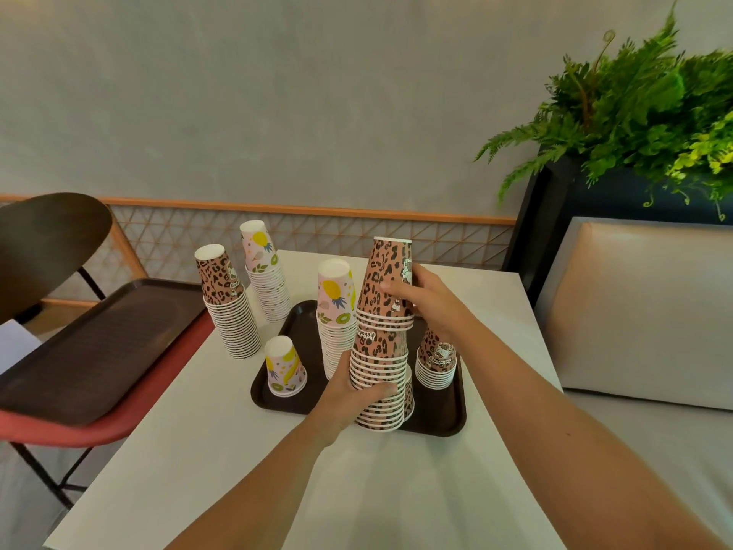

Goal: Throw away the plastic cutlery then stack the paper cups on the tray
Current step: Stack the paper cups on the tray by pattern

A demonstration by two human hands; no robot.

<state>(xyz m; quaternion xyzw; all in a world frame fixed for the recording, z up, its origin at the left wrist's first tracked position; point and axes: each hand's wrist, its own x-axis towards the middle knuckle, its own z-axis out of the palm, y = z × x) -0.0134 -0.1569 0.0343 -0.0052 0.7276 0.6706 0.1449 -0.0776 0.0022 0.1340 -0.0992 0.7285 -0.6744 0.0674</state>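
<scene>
**Tall leopard stack: light, wobbly, best held low and high**

The leopard-print cup stack [382, 351] stands at the tray's [432, 414] 6 o'clock edge. The left hand [349, 394] has its fingers [380, 389] wrapped round the lower rims; the right hand [430, 297] pinches the top cup at 3 o'clock. Paper cups are light, thin-walled and crush easily, and a nested column this tall looks likely to bend mid-height. Two more stacks wait on the worktop [246, 450] at 11 o'clock. No cutlery shows.
</scene>
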